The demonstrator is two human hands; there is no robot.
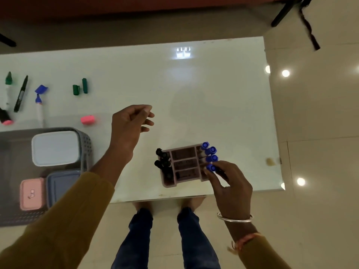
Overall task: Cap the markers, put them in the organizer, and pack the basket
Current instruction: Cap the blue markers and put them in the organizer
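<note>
A pink organizer (183, 181) stands near the table's front edge, with black-capped markers (162, 161) upright on its left side and several blue-capped markers (209, 154) on its right. My right hand (229, 183) pinches the nearest blue-capped marker (211, 168) at the organizer's right end. My left hand (131, 123) hovers empty over the table, fingers loosely curled and apart. At the far left lie an uncapped blue marker (39, 108) with its blue cap (41, 89), a green marker (7, 88), a black pen (21, 94), two green caps (80, 87), a pink cap (87, 119) and a pink highlighter (5, 118).
A grey perforated basket (86, 144) sits at the left front, holding a white-lidded box (55, 147), a blue-lidded box (62, 185) and a pink box (32, 194). The white table (194, 90) ends just right of the organizer. My legs stand below the front edge.
</note>
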